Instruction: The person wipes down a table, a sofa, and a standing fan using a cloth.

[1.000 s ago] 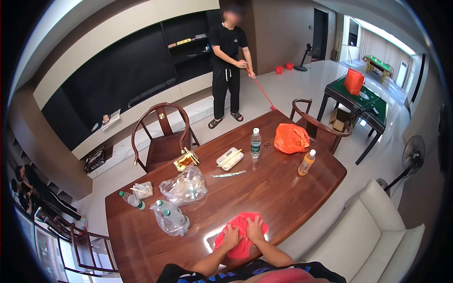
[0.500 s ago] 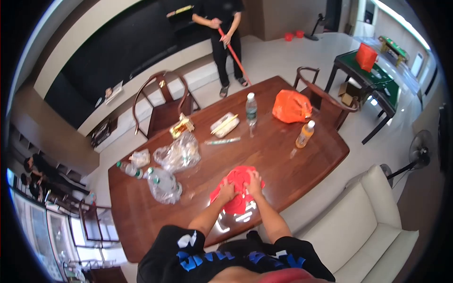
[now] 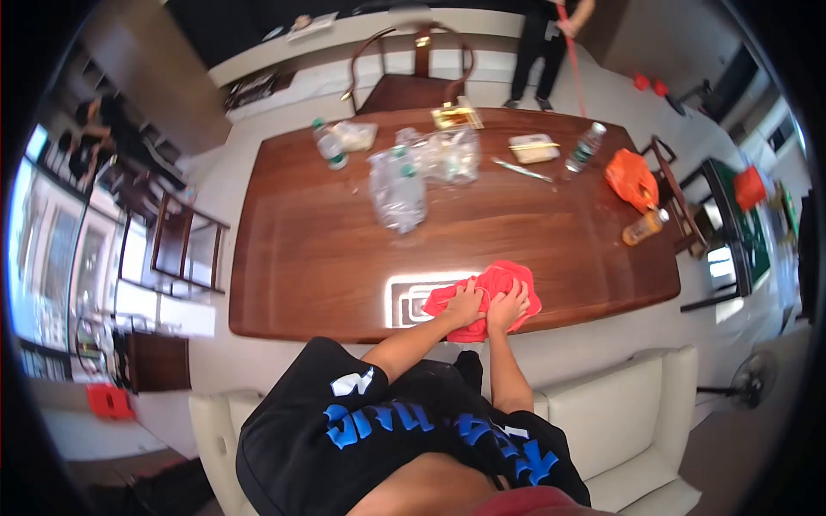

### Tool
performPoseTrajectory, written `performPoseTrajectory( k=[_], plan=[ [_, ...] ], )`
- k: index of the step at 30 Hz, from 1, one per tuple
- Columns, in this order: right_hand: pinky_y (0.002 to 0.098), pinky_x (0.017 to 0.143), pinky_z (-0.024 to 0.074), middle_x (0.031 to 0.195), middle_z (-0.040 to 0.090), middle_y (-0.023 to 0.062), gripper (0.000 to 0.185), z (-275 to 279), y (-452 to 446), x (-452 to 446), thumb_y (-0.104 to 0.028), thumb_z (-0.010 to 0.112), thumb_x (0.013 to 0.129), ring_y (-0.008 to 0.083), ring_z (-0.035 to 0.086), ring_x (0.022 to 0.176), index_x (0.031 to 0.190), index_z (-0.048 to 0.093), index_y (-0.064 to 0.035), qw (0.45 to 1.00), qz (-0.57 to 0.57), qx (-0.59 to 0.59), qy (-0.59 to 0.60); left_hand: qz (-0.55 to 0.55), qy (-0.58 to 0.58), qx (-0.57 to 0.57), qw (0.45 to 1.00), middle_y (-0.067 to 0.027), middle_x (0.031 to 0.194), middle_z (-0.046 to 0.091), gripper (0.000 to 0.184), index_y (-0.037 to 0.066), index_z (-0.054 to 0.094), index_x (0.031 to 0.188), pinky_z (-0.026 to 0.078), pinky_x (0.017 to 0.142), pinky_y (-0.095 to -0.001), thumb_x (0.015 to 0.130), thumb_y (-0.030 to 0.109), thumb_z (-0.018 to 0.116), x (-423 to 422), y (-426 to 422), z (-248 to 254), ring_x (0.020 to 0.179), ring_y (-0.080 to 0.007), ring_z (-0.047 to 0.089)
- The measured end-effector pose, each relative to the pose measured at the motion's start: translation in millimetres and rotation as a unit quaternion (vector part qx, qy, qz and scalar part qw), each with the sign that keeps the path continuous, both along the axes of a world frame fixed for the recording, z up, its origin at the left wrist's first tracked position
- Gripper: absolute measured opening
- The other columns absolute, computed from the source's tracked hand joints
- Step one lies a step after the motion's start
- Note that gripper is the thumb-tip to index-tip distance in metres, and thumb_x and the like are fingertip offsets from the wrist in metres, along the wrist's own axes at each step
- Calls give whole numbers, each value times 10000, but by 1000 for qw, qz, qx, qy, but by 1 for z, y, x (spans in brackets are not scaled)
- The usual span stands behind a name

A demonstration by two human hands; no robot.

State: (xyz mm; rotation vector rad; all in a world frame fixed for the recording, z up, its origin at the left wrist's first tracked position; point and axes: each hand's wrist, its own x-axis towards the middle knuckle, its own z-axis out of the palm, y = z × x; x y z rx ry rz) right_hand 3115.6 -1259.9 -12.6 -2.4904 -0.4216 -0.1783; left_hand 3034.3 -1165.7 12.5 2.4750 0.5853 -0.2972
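Note:
A crumpled red cloth (image 3: 508, 279) lies at the near edge of the dark wooden table (image 3: 297, 249). My left hand (image 3: 465, 306) grips its left part with bent fingers. Close beside it, my right hand (image 3: 509, 306) presses down on the cloth and bunches it, fingers curled into the fabric. A corner of the cloth hangs at the table edge. Directly left of my hands, a bright reflection shines on the tabletop.
Across the table stand a clear plastic bag with bottles (image 3: 397, 193), a green-capped bottle (image 3: 330, 146), a white food box (image 3: 533, 149), a water bottle (image 3: 585, 148), an orange bag (image 3: 632, 179) and an orange drink bottle (image 3: 645, 227). A person (image 3: 551, 43) holds a red pole behind. A sofa (image 3: 611, 413) is behind me.
The view has turned left, so the table looks straighter. Both hands and the cloth have come to the table's near edge. The orange drink bottle appears tilted now.

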Motion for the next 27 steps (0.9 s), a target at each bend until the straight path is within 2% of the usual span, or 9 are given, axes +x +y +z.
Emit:
performPoseTrajectory(
  k=[1, 7, 12, 13, 17, 19, 23, 25, 27],
  plan=[
    [522, 1056, 347, 1465, 419, 93, 553, -5, 12, -29, -82, 631, 817, 367, 410, 1266, 1357, 514, -113, 1000, 6, -12, -7, 6, -2, -1, 1000, -312, 1533, 231, 714, 27, 473, 1315, 457, 1013, -569, 786, 400, 775, -28, 9, -2, 1280, -545, 408],
    [531, 1048, 352, 1484, 386, 156, 587, -1, 99, -253, -117, 656, 822, 406, 400, 1266, 1380, 478, -83, 993, 38, -112, -24, 106, -98, 76, 987, -166, 1317, 448, 619, 103, 543, 1232, 490, 889, -526, 713, 289, 824, -261, 88, -1, 1192, -370, 461],
    [561, 1006, 370, 1482, 357, 187, 590, 0, 176, -364, -145, 671, 790, 422, 404, 1238, 1345, 492, -56, 942, 315, -119, 1, 281, -69, 89, 953, -156, 1302, 454, 555, 137, 564, 1163, 460, 903, -491, 699, 277, 835, -432, 161, -9, 1143, -366, 473],
    [561, 1001, 368, 1479, 356, 187, 583, 0, 187, -374, -147, 672, 787, 426, 402, 1231, 1335, 496, -56, 944, 305, -122, 16, 299, -77, 95, 947, -150, 1294, 455, 535, 142, 563, 1155, 458, 912, -487, 708, 269, 829, -455, 177, -11, 1143, -364, 475],
    [567, 974, 356, 1459, 356, 187, 512, 2, 226, -384, -142, 668, 768, 437, 398, 1193, 1256, 536, -61, 953, 268, -133, 51, 313, -56, 61, 946, -153, 1279, 466, 498, 143, 560, 1127, 440, 937, -485, 716, 236, 826, -469, 227, 0, 1135, -373, 474],
    [572, 955, 367, 1432, 372, 193, 472, 3, 252, -373, -141, 653, 768, 435, 402, 1179, 1224, 556, -68, 954, 256, -150, 43, 334, -97, 74, 935, -167, 1262, 480, 479, 133, 564, 1118, 425, 951, -494, 726, 235, 820, -460, 258, -8, 1132, -379, 473],
    [597, 984, 367, 1445, 396, 163, 476, -1, 350, -350, -211, 683, 770, 450, 419, 1211, 1224, 586, -103, 935, 307, -175, 38, 328, -168, 116, 922, -191, 1249, 489, 481, 118, 567, 1111, 416, 952, -508, 725, 251, 821, -436, 358, -22, 1128, -395, 473],
    [571, 974, 382, 1440, 407, 145, 489, -15, 410, -339, -238, 681, 771, 441, 434, 1196, 1236, 583, -120, 929, 332, -160, -36, 304, -183, 215, 910, -196, 1205, 493, 509, 108, 562, 1112, 416, 943, -509, 703, 244, 834, -427, 417, -48, 1105, -403, 475],
    [524, 930, 403, 1401, 432, 146, 492, -4, 471, -323, -219, 697, 740, 400, 443, 1173, 1209, 585, -122, 914, 385, -128, 3, 314, -157, 117, 929, -185, 1145, 486, 504, 103, 554, 1081, 420, 932, -511, 687, 220, 845, -418, 482, -42, 1080, -403, 476]
  ],
)
